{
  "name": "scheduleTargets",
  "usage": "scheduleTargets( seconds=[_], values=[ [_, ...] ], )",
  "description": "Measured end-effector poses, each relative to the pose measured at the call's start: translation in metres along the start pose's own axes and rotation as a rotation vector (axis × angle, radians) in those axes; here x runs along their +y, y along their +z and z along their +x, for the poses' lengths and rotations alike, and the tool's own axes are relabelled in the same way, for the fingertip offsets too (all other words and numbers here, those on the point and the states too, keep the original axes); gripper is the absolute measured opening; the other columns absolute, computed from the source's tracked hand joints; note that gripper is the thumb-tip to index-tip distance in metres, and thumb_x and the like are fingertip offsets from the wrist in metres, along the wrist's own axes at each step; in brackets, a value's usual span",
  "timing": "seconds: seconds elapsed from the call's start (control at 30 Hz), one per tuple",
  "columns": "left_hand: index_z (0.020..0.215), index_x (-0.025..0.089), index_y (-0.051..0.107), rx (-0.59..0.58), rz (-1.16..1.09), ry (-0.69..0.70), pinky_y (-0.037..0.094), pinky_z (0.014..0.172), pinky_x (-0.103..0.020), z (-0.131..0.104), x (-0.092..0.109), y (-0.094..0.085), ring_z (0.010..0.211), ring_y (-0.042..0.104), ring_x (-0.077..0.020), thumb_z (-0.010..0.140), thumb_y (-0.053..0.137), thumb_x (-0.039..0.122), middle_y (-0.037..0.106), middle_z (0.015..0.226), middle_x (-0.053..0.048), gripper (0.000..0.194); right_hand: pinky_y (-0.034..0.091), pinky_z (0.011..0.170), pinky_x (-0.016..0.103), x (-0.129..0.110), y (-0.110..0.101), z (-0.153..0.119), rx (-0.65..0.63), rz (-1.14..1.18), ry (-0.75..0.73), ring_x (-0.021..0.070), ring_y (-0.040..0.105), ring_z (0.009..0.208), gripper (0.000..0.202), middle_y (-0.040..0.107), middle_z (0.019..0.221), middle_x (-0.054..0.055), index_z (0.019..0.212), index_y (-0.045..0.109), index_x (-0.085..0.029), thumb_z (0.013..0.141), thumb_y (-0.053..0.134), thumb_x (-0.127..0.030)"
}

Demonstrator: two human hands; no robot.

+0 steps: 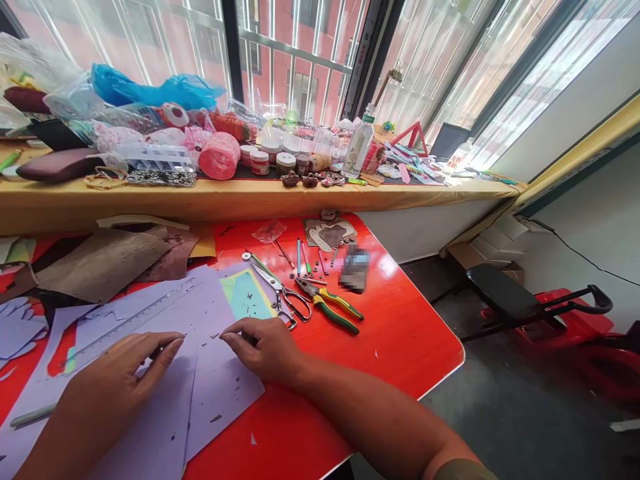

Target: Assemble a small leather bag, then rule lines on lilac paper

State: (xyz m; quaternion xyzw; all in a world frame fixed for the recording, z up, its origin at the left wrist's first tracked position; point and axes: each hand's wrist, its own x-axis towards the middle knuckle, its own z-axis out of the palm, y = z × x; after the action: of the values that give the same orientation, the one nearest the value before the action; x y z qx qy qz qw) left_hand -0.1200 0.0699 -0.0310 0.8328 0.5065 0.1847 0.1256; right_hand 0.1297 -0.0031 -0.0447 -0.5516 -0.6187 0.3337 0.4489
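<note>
My left hand (pixel 120 380) and my right hand (pixel 265 347) face each other low over the purple paper (pixel 210 400), thumb and forefinger drawn close on each; whether the tips quite meet, or pinch some tiny crumb between them, I cannot tell. The paper lies spread in front of me on the red table (pixel 400 333), dotted with dark scraps (pixel 216 419), a few of them just by my right fingertips (they are too small for me to say what they are). Beyond my left hand a clear ruler (pixel 135 317) slants across the sheets, and a pen (pixel 33 417) lies by that wrist. Past my right hand is a blue card (pixel 250 297) edged in yellow, then the scissors (pixel 275 285), rings towards me, and beside them the pliers (pixel 327 303), with green and yellow handles angled to the right. Pencils (pixel 299 257) lie behind these, near a blurred-out thing (pixel 354 269). Brown leather-like pieces (pixel 105 263) are heaped at the far left. On the sill (pixel 300 200) stand small jars (pixel 260 163) and a bottle (pixel 358 150), with a blue bag (pixel 155 87) further left
</note>
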Motion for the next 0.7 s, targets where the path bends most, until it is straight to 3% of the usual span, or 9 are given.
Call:
scheduleTargets(
  seconds=[0.2,0.37,0.53,0.7],
  values=[
    [0.098,0.037,0.075,0.132,-0.024,0.05,0.057,0.071,-0.032,-0.004,0.005,-0.008,0.091,0.076,-0.0238,0.1,0.056,0.051,0.081,0.099,0.005,0.024,0.043,0.062,0.024,0.003,-0.002,0.001,0.007,0.024,-0.007,0.0141,0.059,0.064,0.025,0.076,0.078,0.001,0.103,0.085,-0.022,0.101,0.065,-0.038],
    [0.094,0.028,0.073,0.273,-0.117,-0.035,0.052,0.078,-0.031,-0.006,0.015,-0.026,0.087,0.071,-0.022,0.103,0.053,0.045,0.079,0.093,-0.001,0.028,0.047,0.067,0.028,0.001,-0.007,0.005,0.104,0.131,0.066,0.018,0.064,0.072,0.029,0.076,0.082,0.005,0.093,0.082,-0.019,0.099,0.064,-0.041],
    [0.086,0.025,0.073,0.316,-0.152,-0.115,0.05,0.073,-0.029,-0.004,0.01,-0.035,0.081,0.067,-0.0204,0.103,0.055,0.043,0.075,0.083,-0.001,0.03,0.03,0.047,0.027,0.004,-0.011,0.011,0.133,0.298,0.216,0.0125,0.038,0.047,0.037,0.045,0.054,-0.006,0.097,0.079,-0.017,0.097,0.066,-0.052],
    [0.085,0.025,0.073,0.347,-0.169,-0.134,0.049,0.073,-0.029,-0.006,0.006,-0.037,0.082,0.068,-0.0199,0.102,0.056,0.042,0.075,0.083,-0.001,0.03,0.027,0.045,0.026,0.005,-0.011,0.011,0.151,0.348,0.219,0.0114,0.035,0.047,0.04,0.04,0.053,-0.008,0.097,0.077,-0.017,0.095,0.07,-0.055]
  ],
)
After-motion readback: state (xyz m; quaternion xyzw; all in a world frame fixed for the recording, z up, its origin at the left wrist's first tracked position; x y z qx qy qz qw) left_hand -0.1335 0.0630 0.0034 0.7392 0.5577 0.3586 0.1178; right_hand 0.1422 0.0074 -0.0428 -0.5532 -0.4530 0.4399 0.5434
